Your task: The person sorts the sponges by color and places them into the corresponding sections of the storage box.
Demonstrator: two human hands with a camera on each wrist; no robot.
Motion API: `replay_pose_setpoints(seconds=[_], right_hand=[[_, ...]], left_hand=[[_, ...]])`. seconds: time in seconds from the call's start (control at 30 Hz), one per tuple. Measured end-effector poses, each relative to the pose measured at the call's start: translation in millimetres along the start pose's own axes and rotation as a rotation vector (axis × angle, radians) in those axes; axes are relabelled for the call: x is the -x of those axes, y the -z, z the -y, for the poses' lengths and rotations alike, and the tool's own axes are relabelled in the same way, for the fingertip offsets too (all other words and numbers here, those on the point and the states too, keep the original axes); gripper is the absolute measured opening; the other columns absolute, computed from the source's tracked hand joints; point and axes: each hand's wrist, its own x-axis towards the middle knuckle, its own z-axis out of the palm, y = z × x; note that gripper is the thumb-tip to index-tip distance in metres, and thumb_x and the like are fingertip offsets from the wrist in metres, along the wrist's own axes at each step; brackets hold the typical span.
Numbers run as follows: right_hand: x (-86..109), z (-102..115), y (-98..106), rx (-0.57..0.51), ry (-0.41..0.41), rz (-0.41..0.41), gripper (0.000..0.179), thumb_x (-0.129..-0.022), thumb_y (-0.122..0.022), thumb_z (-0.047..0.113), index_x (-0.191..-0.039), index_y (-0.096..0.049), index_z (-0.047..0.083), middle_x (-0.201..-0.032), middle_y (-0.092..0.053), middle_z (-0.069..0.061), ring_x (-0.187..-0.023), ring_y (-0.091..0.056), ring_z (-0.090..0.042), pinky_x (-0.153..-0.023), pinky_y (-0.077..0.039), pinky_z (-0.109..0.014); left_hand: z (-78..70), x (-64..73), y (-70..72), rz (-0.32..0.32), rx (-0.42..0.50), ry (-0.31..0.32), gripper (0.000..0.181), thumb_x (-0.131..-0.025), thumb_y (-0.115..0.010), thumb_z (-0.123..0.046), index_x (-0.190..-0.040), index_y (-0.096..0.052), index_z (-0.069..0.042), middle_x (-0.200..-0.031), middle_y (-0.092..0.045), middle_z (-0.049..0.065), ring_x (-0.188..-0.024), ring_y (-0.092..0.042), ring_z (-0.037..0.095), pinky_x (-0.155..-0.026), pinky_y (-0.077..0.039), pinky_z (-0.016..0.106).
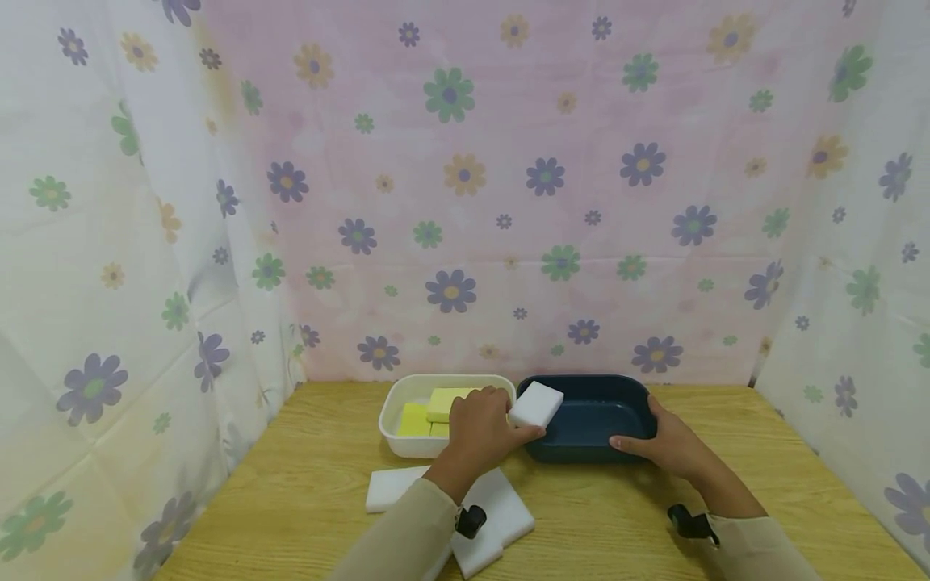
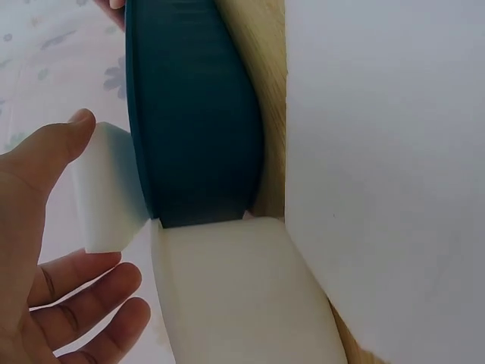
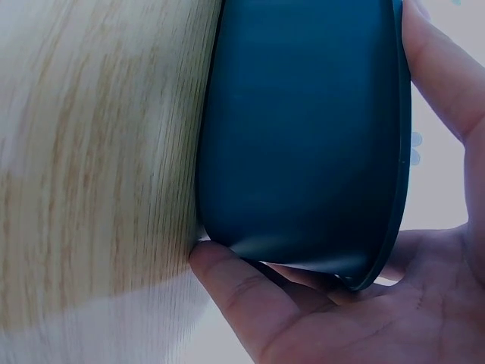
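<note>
At the nine-o'clock end of the dark blue tub [image 1: 590,452], the left hand [image 1: 481,428] pinches a white block [image 1: 538,403], lying toward two o'clock from that hand. The right hand [image 1: 677,444] grips the tub's three-o'clock end, the block toward nine o'clock from it. White slabs [image 1: 504,504] lie toward six o'clock from the left hand.

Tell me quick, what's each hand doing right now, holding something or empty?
Left hand: closed, pinching a white block between thumb and fingers.
Right hand: closed, gripping the right end of the dark blue bin.
</note>
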Motion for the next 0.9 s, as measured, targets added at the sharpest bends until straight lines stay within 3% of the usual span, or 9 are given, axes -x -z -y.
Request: replay_pose_setpoints(seconds=[0.2, 0.47, 0.9], right_hand=[[-0.5, 1.0, -1.0, 0.017, 0.002, -0.002, 0.129, -0.09, -0.074, 0.058, -0.161, 0.011, -0.008, -0.164, -0.005, -0.042, -0.147, -0.016, -0.063, -0.111, -0.032, -0.074], [-2.1, -0.7, -0.7, 0.026, -0.007, -0.008, 0.13, -0.09, -0.074, 0.059, -0.16, 0.012, -0.009, -0.163, -0.004, -0.043, -0.147, -0.016, -0.063, -0.112, -0.031, -0.074], [-1.4, 0.4, 0.7, 0.022, -0.007, 0.002, 0.13, -0.09, -0.074, 0.059, -0.16, 0.012, -0.008, -0.164, -0.004, -0.042, -0.147, -0.016, -0.064, -0.111, -0.031, -0.075]], left_hand=[[-10.1, -6.1, -5.2, 0.0, -0.083, 0.026, 0.068, -0.071, -0.07, -0.086, -0.087, -0.063, -0.02, -0.08, -0.056, -0.006, -0.07, -0.051, 0.016, -0.067, -0.039, 0.037], [-21.4, -11.8, -14.8, 0.02, -0.162, 0.062, 0.086, -0.068, -0.066, -0.092, -0.112, -0.074, -0.018, -0.099, -0.067, -0.002, -0.079, -0.056, 0.02, -0.071, -0.042, 0.041], [-27.1, -8.4, -16.0, 0.008, -0.172, 0.058, 0.075, -0.07, -0.065, -0.091, -0.095, -0.074, -0.021, -0.095, -0.065, -0.003, -0.081, -0.055, 0.019, -0.074, -0.043, 0.042]])
